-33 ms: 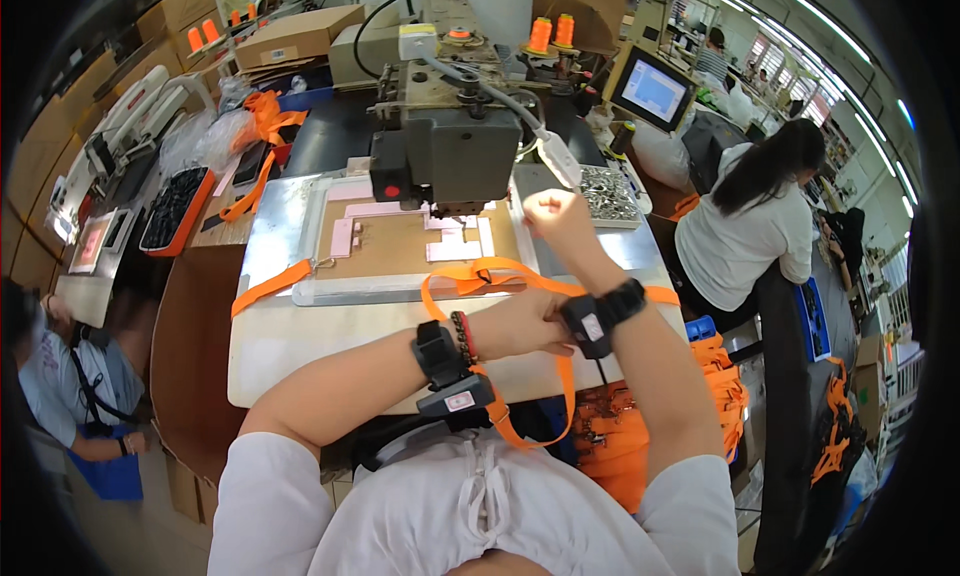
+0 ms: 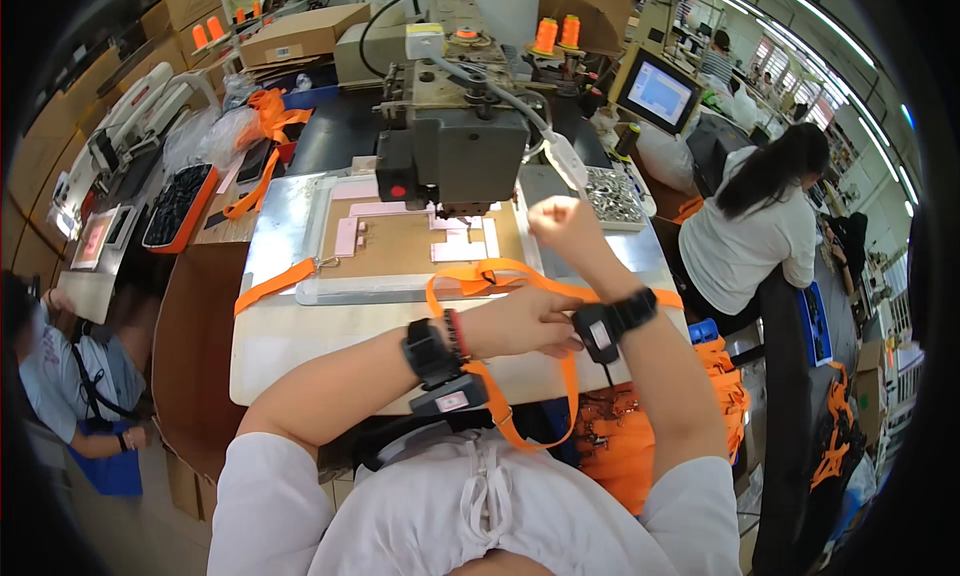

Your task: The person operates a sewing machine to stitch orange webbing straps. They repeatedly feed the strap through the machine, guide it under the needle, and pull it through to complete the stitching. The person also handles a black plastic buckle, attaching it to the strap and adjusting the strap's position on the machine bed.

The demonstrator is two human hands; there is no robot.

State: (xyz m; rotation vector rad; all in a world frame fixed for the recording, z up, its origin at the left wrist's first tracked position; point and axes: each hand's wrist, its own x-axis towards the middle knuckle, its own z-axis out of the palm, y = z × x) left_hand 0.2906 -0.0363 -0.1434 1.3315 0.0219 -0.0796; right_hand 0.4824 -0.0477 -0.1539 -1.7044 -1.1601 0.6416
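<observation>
An orange strap [image 2: 460,276] with buckles loops over the machine's work plate and hangs past the front edge. My left hand [image 2: 530,324] reaches across it to the black device [image 2: 597,331] on my right wrist; its fingers are curled there, and what they grip is unclear. My right hand [image 2: 565,226] is raised, fingers curled, just right of the dark sewing-machine head [image 2: 465,151]; whatever it may hold is hidden. Below the head lies a brown template [image 2: 390,261] with pink pieces. A separate length of orange strap with a clip [image 2: 280,294] lies at the left.
A metal-parts tray [image 2: 615,201], screen [image 2: 655,94] and seated co-worker [image 2: 740,231] are at right, orange straps [image 2: 630,436] piled below. At left are a red tray [image 2: 180,211], another co-worker [image 2: 70,386] and cardboard [image 2: 195,366]. Thread cones [image 2: 546,36] stand behind.
My left hand has shifted slightly, its fingers showing more beside the wrist device. My right hand and forearm have moved slightly right and down in the view.
</observation>
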